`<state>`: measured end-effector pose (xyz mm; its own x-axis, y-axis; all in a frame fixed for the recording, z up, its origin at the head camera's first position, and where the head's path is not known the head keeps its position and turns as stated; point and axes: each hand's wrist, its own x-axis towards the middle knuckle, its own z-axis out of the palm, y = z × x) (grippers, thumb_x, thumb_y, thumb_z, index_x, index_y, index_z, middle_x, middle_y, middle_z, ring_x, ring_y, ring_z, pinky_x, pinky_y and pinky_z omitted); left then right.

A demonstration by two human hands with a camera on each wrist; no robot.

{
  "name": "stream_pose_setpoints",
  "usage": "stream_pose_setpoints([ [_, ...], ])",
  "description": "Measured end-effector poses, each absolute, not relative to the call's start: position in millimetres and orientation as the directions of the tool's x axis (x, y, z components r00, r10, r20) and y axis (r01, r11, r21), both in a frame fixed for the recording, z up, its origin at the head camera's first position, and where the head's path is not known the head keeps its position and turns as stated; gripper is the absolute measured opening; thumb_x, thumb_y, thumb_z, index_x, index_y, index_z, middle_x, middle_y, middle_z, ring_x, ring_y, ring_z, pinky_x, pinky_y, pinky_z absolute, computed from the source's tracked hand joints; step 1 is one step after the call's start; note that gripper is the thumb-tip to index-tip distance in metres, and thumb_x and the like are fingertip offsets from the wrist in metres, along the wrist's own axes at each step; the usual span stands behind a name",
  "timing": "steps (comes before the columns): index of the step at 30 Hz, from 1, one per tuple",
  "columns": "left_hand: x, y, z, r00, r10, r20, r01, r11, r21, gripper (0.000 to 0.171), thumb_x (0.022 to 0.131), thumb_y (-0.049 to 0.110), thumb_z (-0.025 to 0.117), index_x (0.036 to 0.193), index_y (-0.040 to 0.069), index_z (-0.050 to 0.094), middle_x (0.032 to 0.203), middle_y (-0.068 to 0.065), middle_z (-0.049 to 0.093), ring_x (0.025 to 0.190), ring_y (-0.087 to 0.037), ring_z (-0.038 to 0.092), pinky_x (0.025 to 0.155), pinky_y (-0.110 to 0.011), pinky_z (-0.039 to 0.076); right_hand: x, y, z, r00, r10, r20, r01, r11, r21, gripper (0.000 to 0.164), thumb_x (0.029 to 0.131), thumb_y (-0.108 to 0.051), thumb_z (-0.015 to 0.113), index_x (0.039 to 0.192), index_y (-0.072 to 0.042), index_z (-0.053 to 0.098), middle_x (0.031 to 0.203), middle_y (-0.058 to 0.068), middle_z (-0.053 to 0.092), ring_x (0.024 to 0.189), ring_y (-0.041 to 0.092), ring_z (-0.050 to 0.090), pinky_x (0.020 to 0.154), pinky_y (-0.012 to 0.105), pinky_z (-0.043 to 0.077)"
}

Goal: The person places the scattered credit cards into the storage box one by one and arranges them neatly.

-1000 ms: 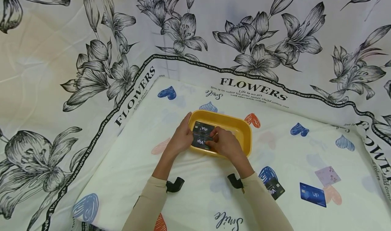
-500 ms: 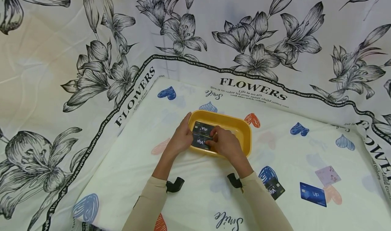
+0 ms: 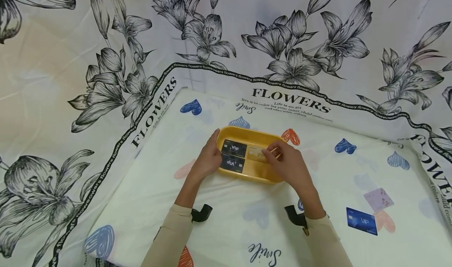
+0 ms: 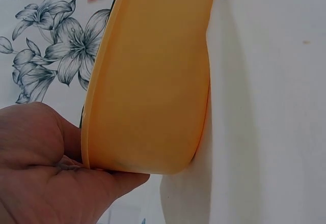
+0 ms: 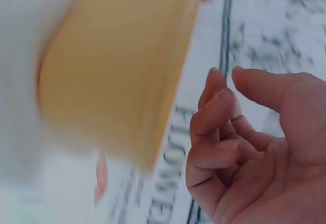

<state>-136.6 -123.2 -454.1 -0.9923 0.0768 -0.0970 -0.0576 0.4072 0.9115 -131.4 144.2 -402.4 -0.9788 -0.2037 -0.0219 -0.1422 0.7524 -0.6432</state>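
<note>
In the head view a shallow yellow plastic box (image 3: 259, 176) stands on the cloth, with my left hand (image 3: 209, 156) gripping its left end. The left wrist view has that hand (image 4: 48, 165) around the corner of the box (image 4: 147, 81). Two black VIP cards, an upper one (image 3: 234, 148) and a lower one (image 3: 232, 163), lie inside at the left. Beside them is a gold card (image 3: 256, 153), partly behind the fingertips of my right hand (image 3: 291, 163). In the right wrist view my right hand (image 5: 249, 132) has loosely bent fingers, thumb apart, and nothing between them.
To the right on the white patterned cloth (image 3: 261, 204) lie a blue VIP card (image 3: 361, 221) and a pale pink card (image 3: 379, 198). A floral curtain (image 3: 233, 43) rises behind and to the left.
My right hand has shifted right, from the black cards to the gold card, which was covered before. The right forearm now hides the black card on the cloth. The left hand keeps its grip.
</note>
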Motion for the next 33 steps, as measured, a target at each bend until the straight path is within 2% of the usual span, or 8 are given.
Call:
stream_pose_setpoints([
  [3,-137,-124,-454,-0.992,0.08,-0.099,-0.059,0.403,0.913,0.081,0.094,-0.006,0.039,0.17,0.007,0.013,0.176,-0.012,0.018,0.163,-0.028,0.015,0.132,-0.047,0.012,-122,173,-396,-0.986,-0.162,-0.026,-0.107,0.756,-0.645,0.04,0.104,-0.048,0.063,0.119,-0.01,0.065,0.095,0.004,0.074,0.084,0.02,0.068,0.07,0.03,0.058],
  [7,-137,-124,-454,-0.991,0.077,-0.109,-0.069,0.405,0.912,0.083,0.094,-0.006,0.04,0.17,0.008,0.012,0.176,-0.011,0.017,0.163,-0.028,0.014,0.132,-0.047,0.012,-111,211,-393,-0.984,-0.101,-0.146,0.01,0.792,-0.611,0.054,0.105,-0.054,0.058,0.129,-0.007,0.061,0.106,0.01,0.074,0.091,0.024,0.069,0.075,0.031,0.061],
  [13,-138,-123,-453,-0.989,0.059,-0.136,-0.098,0.428,0.899,0.082,0.095,-0.005,0.041,0.171,0.011,0.012,0.177,-0.009,0.018,0.163,-0.026,0.015,0.132,-0.046,0.012,-92,263,-409,-0.938,-0.021,-0.346,0.16,0.859,-0.487,0.066,0.104,-0.058,0.056,0.134,0.0,0.056,0.119,0.021,0.069,0.102,0.032,0.066,0.082,0.045,0.061],
  [17,-137,-122,-452,-0.987,0.059,-0.146,-0.106,0.438,0.893,0.081,0.096,-0.004,0.04,0.171,0.011,0.012,0.177,-0.008,0.017,0.163,-0.026,0.014,0.132,-0.046,0.012,-77,284,-422,-0.907,-0.019,-0.421,0.177,0.889,-0.422,0.067,0.101,-0.056,0.064,0.129,0.005,0.056,0.115,0.022,0.068,0.1,0.034,0.065,0.081,0.05,0.059],
  [21,-137,-122,-452,-0.987,0.057,-0.148,-0.108,0.44,0.891,0.081,0.096,-0.004,0.04,0.171,0.012,0.012,0.177,-0.008,0.017,0.163,-0.026,0.014,0.132,-0.045,0.012,-66,290,-430,-0.871,-0.023,-0.491,0.187,0.908,-0.374,0.078,0.091,-0.058,0.077,0.127,0.008,0.056,0.114,0.02,0.066,0.1,0.032,0.063,0.087,0.053,0.058],
  [24,-137,-122,-452,-0.987,0.047,-0.152,-0.116,0.439,0.891,0.082,0.096,-0.005,0.04,0.171,0.012,0.012,0.177,-0.008,0.017,0.163,-0.026,0.015,0.132,-0.046,0.012,-62,289,-434,-0.846,-0.014,-0.533,0.198,0.92,-0.338,0.086,0.082,-0.061,0.083,0.126,0.007,0.056,0.113,0.02,0.065,0.099,0.032,0.062,0.086,0.054,0.059],
  [28,-138,-120,-453,-0.985,0.039,-0.168,-0.134,0.437,0.889,0.083,0.096,-0.005,0.041,0.171,0.014,0.012,0.177,-0.007,0.017,0.163,-0.026,0.015,0.132,-0.046,0.013,-59,286,-435,-0.832,0.005,-0.555,0.211,0.928,-0.307,0.088,0.078,-0.062,0.086,0.125,0.005,0.055,0.108,0.018,0.065,0.094,0.03,0.063,0.081,0.053,0.06],
  [33,-139,-120,-454,-0.984,0.041,-0.175,-0.14,0.44,0.887,0.083,0.097,-0.004,0.04,0.171,0.016,0.011,0.177,-0.005,0.017,0.163,-0.024,0.014,0.132,-0.045,0.012,-56,285,-436,-0.826,0.012,-0.564,0.226,0.923,-0.311,0.09,0.075,-0.062,0.088,0.124,0.008,0.056,0.108,0.018,0.064,0.095,0.03,0.061,0.084,0.055,0.059],
])
